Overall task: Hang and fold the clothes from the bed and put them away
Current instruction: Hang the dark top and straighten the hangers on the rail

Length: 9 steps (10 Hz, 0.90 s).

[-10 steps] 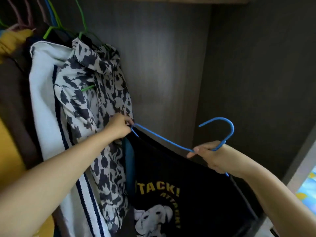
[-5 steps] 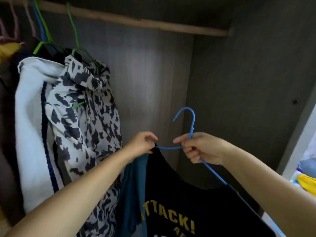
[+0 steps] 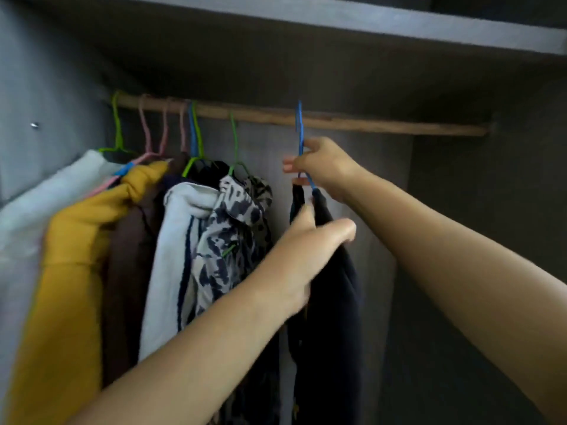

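Two hands — one blue hanger (image 3: pixel 300 130), hooked

Dim, flat light, seemingly from behind the camera. The closet's upper recess sinks into shadow. Motion blur softens the left hand (image 3: pixel 302 259) and hanging clothes (image 3: pixel 214 240); straight edges bow slightly outward.

Rail (image 3: pixel 383 125) fixed across wardrobe under shelf (image 3: pixel 337 23). Hung garments (image 3: pixel 184 240) crowded at rail's left end. Hanger (image 3: pixel 300 130) with shirt (image 3: pixel 331 302) hooked mid-rail, right of them, apart. Rail's right end bare.
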Tool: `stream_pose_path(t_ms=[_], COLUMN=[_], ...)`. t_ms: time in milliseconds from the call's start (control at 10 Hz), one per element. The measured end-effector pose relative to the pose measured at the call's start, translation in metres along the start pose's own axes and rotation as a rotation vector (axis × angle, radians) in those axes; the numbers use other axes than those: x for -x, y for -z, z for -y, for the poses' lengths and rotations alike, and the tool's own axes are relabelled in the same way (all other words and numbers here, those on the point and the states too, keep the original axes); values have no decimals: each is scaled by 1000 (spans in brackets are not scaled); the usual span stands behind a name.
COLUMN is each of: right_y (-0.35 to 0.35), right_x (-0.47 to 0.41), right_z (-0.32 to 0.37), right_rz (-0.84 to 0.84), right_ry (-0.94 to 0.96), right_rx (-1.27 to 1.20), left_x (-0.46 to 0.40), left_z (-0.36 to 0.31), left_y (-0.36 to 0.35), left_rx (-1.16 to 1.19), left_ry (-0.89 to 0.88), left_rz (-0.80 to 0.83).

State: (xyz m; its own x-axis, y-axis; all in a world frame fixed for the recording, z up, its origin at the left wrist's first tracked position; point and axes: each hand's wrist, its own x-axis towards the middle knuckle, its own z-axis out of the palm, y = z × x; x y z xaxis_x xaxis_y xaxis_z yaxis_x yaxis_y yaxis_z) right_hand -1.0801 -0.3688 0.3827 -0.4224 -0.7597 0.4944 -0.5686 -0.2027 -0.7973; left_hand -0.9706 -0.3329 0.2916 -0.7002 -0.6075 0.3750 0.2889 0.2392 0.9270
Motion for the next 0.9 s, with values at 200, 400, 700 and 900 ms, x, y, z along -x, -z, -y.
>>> stream_pose_path(t_ms=[200,400,700,900], right_y=[-36,-65,-117,-107], right_x=[-49,-36,-44,-24], right_z=[20,-12,9,-17], right_rz=[-36,198,254,48], right_ry=[55,-160,-97,33], right_rx=[286,522,350,199], left_x=[-40,-48,-39,-14], left_z=[-31,-2,-5,3], left_y=[48,71,126,124], left_rx=[-284,-404,-487,-935], left_ry=[2,100,28,-212], left_rz=[-273,-272,-346,-268])
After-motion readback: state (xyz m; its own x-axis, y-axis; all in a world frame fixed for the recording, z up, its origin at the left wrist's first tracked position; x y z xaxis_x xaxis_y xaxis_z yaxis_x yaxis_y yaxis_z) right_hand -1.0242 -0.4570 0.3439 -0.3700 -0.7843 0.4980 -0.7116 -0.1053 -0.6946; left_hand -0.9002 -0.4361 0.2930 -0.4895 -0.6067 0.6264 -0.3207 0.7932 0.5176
